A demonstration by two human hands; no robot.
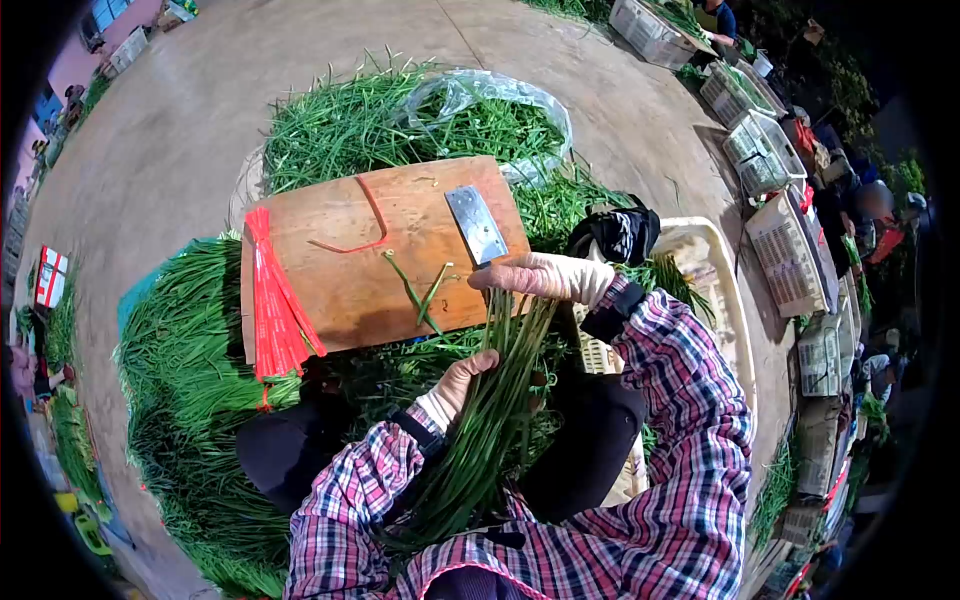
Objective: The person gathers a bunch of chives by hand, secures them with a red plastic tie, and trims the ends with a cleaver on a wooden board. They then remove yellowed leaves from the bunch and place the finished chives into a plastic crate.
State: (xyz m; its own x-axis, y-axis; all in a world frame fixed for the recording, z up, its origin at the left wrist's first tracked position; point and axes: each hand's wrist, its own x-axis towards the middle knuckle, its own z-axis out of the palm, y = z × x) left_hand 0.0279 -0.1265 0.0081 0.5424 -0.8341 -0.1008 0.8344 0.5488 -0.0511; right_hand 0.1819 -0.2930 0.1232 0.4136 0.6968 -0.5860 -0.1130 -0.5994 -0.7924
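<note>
A bundle of long green stalks [492,420] hangs between my two hands over my lap. My left hand [460,385] is wrapped round its left side, partway down. Higher up, my right hand [545,277] is closed over the top ends of the stalks, beside the lower right corner of the wooden board [420,220]. A metal blade [475,225] lies on the board just above that hand. Loose stalk pieces [425,300] and a curved red strip [375,225] rest on the wood. Red ties [275,310] hang over the board's left edge.
Large piles of green stalks lie left [190,400] of the board and behind it [340,130], with a clear plastic bag [555,110]. A white crate [725,260] stands at my right. Further right are more crates [785,255] and people [875,205].
</note>
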